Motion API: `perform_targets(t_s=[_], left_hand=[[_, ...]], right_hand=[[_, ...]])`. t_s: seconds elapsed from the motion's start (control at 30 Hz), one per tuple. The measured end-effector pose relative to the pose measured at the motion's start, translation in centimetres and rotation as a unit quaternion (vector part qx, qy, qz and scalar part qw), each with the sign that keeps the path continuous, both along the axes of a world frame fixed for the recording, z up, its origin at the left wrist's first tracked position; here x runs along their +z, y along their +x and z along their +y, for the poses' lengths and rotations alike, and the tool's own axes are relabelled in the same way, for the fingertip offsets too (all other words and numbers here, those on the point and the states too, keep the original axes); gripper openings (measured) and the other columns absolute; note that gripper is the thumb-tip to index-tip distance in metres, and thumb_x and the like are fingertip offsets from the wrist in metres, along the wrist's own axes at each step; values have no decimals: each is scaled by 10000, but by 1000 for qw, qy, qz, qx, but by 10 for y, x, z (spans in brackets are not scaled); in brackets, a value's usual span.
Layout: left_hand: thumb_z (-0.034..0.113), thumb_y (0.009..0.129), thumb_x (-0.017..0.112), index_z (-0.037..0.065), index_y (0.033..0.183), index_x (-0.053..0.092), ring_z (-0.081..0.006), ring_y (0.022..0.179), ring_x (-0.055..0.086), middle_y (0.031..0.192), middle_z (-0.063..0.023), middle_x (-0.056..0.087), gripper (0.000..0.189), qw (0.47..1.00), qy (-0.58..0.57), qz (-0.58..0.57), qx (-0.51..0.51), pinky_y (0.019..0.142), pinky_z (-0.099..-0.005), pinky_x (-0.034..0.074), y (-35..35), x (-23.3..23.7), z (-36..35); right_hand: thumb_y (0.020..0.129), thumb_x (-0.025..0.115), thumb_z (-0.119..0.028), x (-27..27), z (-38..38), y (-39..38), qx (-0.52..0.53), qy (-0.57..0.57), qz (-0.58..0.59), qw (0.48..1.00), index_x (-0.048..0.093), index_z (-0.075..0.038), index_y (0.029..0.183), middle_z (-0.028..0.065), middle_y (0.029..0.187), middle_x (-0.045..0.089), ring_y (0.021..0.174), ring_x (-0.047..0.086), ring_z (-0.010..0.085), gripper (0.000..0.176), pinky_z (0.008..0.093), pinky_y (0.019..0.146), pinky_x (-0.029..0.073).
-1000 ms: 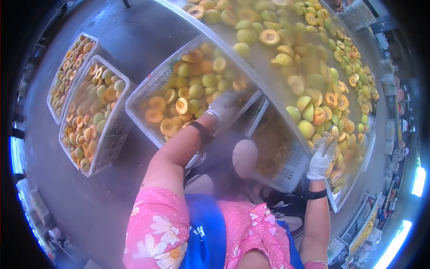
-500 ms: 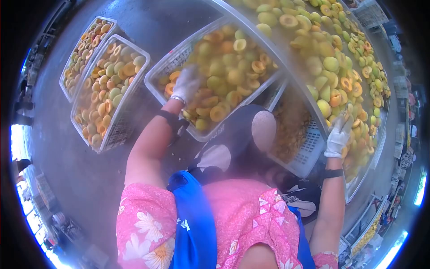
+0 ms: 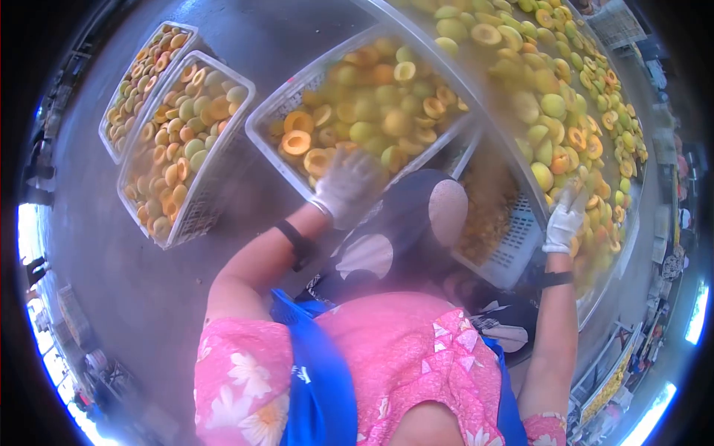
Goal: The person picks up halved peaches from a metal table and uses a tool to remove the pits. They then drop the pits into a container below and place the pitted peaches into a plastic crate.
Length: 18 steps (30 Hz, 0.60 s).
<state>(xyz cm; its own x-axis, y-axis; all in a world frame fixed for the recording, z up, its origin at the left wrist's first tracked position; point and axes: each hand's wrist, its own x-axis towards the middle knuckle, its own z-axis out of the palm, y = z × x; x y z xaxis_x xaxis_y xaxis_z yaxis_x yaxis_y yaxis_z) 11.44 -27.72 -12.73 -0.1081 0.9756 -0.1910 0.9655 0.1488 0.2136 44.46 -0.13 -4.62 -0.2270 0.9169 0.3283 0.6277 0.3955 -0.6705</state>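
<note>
My left hand (image 3: 351, 187), in a white glove, is over the near rim of a white plastic crate (image 3: 260, 140) full of apricot halves (image 3: 364, 132). Its fingers are stretched out, back of the hand up, slightly blurred. Close to its fingertips lie a few orange halves (image 3: 297, 142), cut side up with hollow middles. My right hand (image 3: 567, 221), gloved too, rests at the near side of a large raised tray (image 3: 476, 89) spread with yellow and green apricot halves (image 3: 552, 105). Its fingers are extended and slightly apart among the fruit.
Two more filled crates (image 3: 212, 160) stand on the floor to the left. Under the tray's edge sits a crate (image 3: 512, 249) with small brown pieces (image 3: 485, 212). My knees, in dark patterned cloth (image 3: 401, 215), are between the crates.
My left hand has moved back toward my body and rightward, from inside the crate to its near rim. Orange halves now show at the crate's left end. My right hand stays nearly in place.
</note>
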Motion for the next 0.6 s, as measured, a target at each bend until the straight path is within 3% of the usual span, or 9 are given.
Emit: perform_targets(t_s=[0.17,0.23,0.27,0.33,0.37,0.43,0.47,0.53,0.6], left_hand=[[269,886,582,108,1347,525,-362,1358,399,1407,-152,499,492,982,105,-143,58,1154,-550,243,2,14,-37],[249,856,606,119,1239,604,-350,1313,445,1323,-130,575,405,963,-156,-218,-6,1129,-534,275,-17,48,-39],[226,813,639,128,1138,649,-336,1265,486,1221,-113,630,339,975,-95,-201,24,1100,-503,318,-30,10,-50],[194,784,653,136,1173,632,-338,1224,517,1216,-114,620,393,976,64,-153,138,1068,-499,354,-49,4,-52],[194,784,653,136,1173,632,-338,1224,517,1216,-114,620,393,976,65,-154,137,1068,-499,354,-53,-1,-49],[184,772,656,145,1200,615,-345,1175,546,1215,-110,613,432,981,168,14,92,1019,-471,407,-60,-8,-41],[184,772,656,145,1200,615,-345,1175,546,1215,-110,613,432,980,174,14,93,1019,-471,407,-63,-10,-38],[193,761,659,161,1258,589,-334,1187,546,1290,-103,584,503,998,-2,14,57,996,-450,427,-70,-12,-32],[222,789,654,154,1252,606,-331,1174,570,1247,-140,620,470,996,-17,-25,82,971,-435,454,-81,-13,-26]], right_hand=[[1031,531,-256,0,0,0,-1,5,-7,1000,532,-38,1184,6,719,543,538,452,67,267,241,451,362],[1030,533,-257,0,-1,-1,4,4,0,1000,530,-36,1189,7,719,544,540,455,70,272,243,452,364],[1029,535,-257,0,-1,-1,5,3,3,1000,528,-34,1193,9,719,546,543,458,72,278,245,453,366],[1027,537,-259,-1,-1,-1,2,23,-2,1000,526,-31,1203,9,710,545,532,456,82,288,253,454,370],[1026,539,-258,1,-3,-2,-3,22,-14,1000,524,-27,1207,12,710,547,531,459,86,294,260,456,374],[1024,542,-258,8,-6,-7,-5,29,-26,999,522,-24,1212,16,710,550,530,461,89,301,266,457,377],[1022,545,-256,13,-9,-11,-13,20,-36,999,522,-21,1220,21,715,553,536,466,95,307,271,462,380],[1019,550,-251,18,-15,-14,-33,-2,-55,998,522,-15,1235,31,725,558,546,474,105,321,281,471,387],[1020,549,-252,16,-14,-12,-37,33,-77,996,526,-25,1255,26,719,552,543,465,105,327,282,472,385]])
